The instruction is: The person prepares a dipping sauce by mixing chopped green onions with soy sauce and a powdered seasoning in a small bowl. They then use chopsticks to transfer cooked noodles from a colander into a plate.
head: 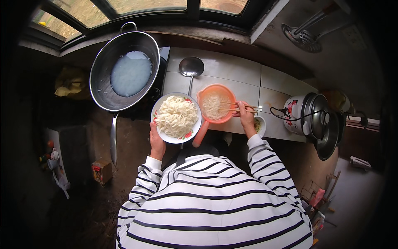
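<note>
My left hand [157, 143] grips the rim of a white plate with red flowers [154, 107], tilted slightly and heaped with pale noodles [176, 117]. Beside it on the counter stands an orange plastic ladle [201, 137] with noodles in cloudy liquid [214, 105]. My right hand [244, 114] holds a pair of wooden chopsticks [228, 109], spread apart, their tips among the noodles in that ladle. Partly behind my right wrist is a small white bowl [263, 126] with greenish chopped food inside.
A wok [102, 71] with cloudy liquid sits on the stove at left, its long handle [114, 140] jutting towards me. A metal ladle [192, 67] lies on the tiled counter [230, 67]. A rice cooker [292, 115] with a cord and a dark pan [331, 137] stand at right.
</note>
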Demonstrator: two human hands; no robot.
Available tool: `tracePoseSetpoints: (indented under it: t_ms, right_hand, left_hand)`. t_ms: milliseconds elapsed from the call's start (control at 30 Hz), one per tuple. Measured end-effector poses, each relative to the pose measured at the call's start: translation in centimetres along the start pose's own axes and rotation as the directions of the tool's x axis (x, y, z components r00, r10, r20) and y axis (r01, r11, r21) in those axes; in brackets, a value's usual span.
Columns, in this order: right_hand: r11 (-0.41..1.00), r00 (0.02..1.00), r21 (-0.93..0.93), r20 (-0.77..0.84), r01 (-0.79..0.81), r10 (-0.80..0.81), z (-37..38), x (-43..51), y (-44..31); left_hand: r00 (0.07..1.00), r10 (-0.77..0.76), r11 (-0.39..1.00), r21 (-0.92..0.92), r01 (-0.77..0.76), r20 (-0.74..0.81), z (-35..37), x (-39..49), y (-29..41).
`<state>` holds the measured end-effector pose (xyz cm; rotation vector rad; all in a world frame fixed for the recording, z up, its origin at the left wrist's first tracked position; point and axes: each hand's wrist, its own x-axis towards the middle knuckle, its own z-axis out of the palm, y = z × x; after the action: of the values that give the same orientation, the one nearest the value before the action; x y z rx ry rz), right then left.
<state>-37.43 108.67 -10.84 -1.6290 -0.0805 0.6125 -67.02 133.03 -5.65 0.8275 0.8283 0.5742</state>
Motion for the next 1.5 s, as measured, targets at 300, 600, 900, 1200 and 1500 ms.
tracePoseSetpoints:
  t_ms: [300, 600, 900, 1200, 1500]
  right_hand:
    - [0.842, 0.953, 0.497, -0.089, -0.209, 0.289, 0.0, 0.5, 1.8]
    - [0.672, 0.919, 0.665, 0.060, -0.328, 0.389, -1.6, -0.4, 3.4]
    - [0.701, 0.943, 0.667, 0.005, -0.252, 0.334, -3.2, -1.9, -0.9]
    - [0.756, 0.964, 0.634, -0.067, -0.159, 0.258, -4.6, -4.3, -7.2]
    - [0.796, 0.975, 0.598, -0.108, -0.091, 0.193, -4.6, -6.6, -13.0]
  left_hand:
    - [0.999, -0.005, 1.000, -0.024, 0.004, -0.038, 0.0, -1.0, 0.1]
    - [1.000, 0.007, 1.000, -0.024, -0.008, -0.017, 0.6, -0.9, 0.0]
    - [1.000, 0.022, 0.999, -0.030, -0.022, 0.004, 1.0, -1.3, 0.0]
    - [1.000, 0.005, 0.999, -0.041, -0.004, 0.028, 0.7, -1.2, -0.5]
    - [0.999, 0.003, 0.999, -0.054, -0.001, 0.039, 0.4, -1.0, -0.6]
